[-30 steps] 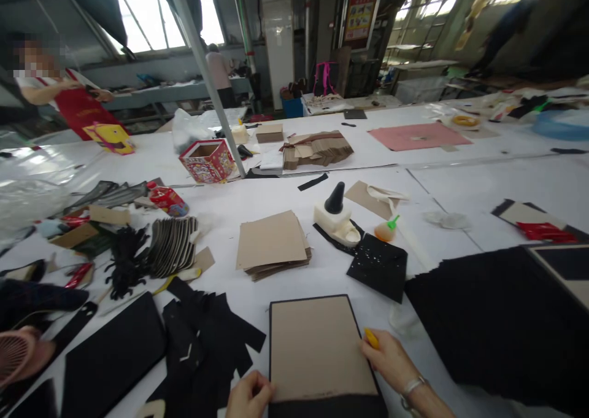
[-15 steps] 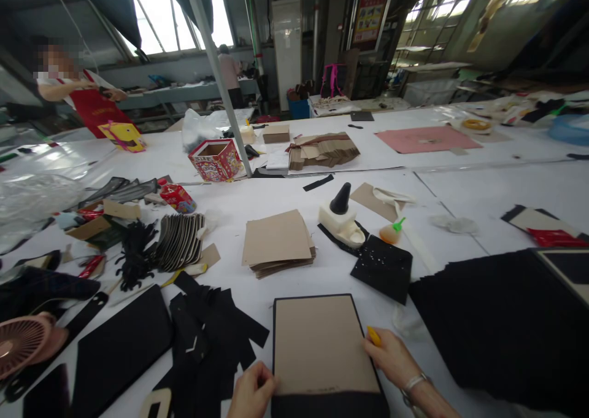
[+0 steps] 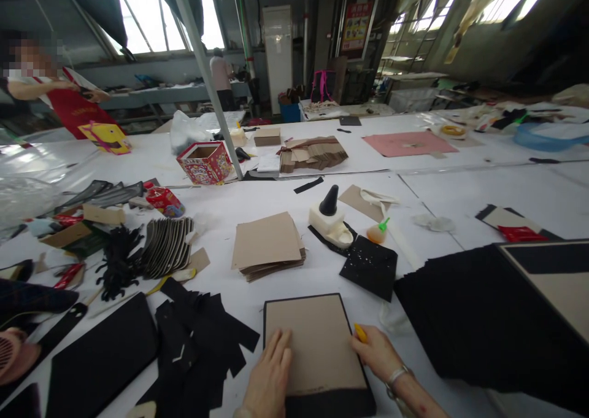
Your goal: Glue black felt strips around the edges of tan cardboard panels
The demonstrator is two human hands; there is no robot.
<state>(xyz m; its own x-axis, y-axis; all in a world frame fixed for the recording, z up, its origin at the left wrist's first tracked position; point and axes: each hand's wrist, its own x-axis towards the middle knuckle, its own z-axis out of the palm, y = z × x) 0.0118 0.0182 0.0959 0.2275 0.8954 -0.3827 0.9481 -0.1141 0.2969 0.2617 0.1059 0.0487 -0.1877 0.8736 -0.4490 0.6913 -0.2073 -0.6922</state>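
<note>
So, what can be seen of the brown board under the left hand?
The brown board lies flat, roughly rectangular, and looks like cardboard. Black material borders it thinly, with a wider band nearest the person. The left hand rests on its left side; the right hand, holding a yellow object, is at its right edge.

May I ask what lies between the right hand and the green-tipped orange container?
In the head view, a white-flecked black sheet lies between the right hand and the orange container.

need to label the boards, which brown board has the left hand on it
The brown board at the bottom centre, framed by black edges; the left hand lies on it. No hand touches the brown stack beyond it.
</note>
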